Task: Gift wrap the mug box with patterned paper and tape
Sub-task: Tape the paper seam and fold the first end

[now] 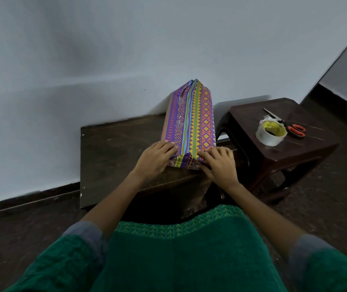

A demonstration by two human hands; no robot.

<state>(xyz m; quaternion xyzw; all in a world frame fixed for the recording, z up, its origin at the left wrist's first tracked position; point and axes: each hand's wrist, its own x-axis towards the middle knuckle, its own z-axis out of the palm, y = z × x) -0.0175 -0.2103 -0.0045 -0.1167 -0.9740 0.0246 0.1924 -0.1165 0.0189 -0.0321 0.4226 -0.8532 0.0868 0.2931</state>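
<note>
Mug box (189, 123) hidden under paper
</note>
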